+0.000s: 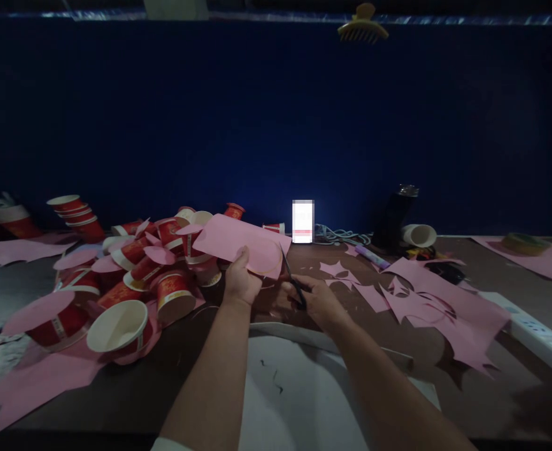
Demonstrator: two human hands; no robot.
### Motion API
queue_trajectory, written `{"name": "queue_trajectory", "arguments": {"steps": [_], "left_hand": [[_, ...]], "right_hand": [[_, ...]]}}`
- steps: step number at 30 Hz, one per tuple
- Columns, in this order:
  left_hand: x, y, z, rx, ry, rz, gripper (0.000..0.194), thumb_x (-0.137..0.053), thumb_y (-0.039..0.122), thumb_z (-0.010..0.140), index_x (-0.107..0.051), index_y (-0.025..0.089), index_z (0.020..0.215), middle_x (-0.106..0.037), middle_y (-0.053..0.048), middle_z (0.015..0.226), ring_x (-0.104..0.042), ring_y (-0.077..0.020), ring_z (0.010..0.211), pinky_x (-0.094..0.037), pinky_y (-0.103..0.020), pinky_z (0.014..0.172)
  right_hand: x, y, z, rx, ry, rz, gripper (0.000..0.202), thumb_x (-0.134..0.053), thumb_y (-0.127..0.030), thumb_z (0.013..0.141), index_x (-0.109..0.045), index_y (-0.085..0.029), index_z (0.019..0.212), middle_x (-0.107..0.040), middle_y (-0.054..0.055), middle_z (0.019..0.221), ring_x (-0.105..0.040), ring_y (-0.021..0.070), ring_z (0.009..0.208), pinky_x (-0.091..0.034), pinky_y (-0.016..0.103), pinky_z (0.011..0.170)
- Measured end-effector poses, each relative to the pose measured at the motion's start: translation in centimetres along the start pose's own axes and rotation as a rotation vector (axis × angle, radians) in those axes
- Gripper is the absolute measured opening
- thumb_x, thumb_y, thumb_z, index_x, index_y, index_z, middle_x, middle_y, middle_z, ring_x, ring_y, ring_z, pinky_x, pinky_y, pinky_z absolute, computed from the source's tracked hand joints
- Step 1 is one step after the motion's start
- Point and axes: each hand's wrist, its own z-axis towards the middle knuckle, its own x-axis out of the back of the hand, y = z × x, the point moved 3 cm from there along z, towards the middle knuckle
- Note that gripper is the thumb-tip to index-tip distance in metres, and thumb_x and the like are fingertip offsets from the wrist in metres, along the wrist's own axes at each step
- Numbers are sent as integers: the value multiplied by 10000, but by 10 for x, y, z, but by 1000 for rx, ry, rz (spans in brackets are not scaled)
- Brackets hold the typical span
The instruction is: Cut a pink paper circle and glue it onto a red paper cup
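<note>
My left hand [243, 280] grips a sheet of pink paper [233, 237] by its lower edge, thumb on top. A round outline is drawn on the right part of that sheet. Black scissors [287, 266] are in my right hand [317, 299], with their blades up at the sheet's right edge, beside the outline. Whether the blades have paper between them I cannot tell. Left of my hands lies a heap of red paper cups [175, 294], many with pink paper discs [46, 311] against them.
Pink paper scraps [445, 307] lie to the right, near a white power strip [534, 335]. Behind them stand a dark bottle [395, 216] and a tipped cup [419, 236]. A lit phone [303, 221] leans by the blue wall, beside a coiled cable [342, 235]. Stacked cups [76, 217] stand back left.
</note>
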Motion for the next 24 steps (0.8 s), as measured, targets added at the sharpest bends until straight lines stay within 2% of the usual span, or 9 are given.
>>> {"name": "queue_trajectory", "arguments": {"steps": [11, 21, 24], "left_hand": [[0, -5, -11, 82, -101, 69, 122, -572, 161, 787, -637, 112, 878, -700, -88, 854, -656, -190, 888, -466, -363, 911], [3, -7, -9, 94, -63, 85, 163, -571, 154, 782, -641, 122, 926, -703, -92, 895, -663, -189, 848, -478, -381, 896], [1, -5, -9, 79, -44, 85, 175, -560, 143, 787, -646, 117, 938, -701, -97, 916, -659, -193, 878, -471, -385, 910]], "right_hand": [[6, 0, 0, 17, 8, 6, 381, -702, -418, 677, -672, -158, 954, -508, -39, 615, -457, 73, 528, -346, 198, 488], [6, -4, -2, -39, 3, 43, 279, -706, -404, 668, -642, -154, 774, -490, -40, 571, -441, 74, 506, -357, 194, 462], [6, -6, -4, -39, -1, 44, 273, -703, -405, 670, -646, -163, 781, -488, -42, 574, -442, 77, 507, -363, 198, 464]]}}
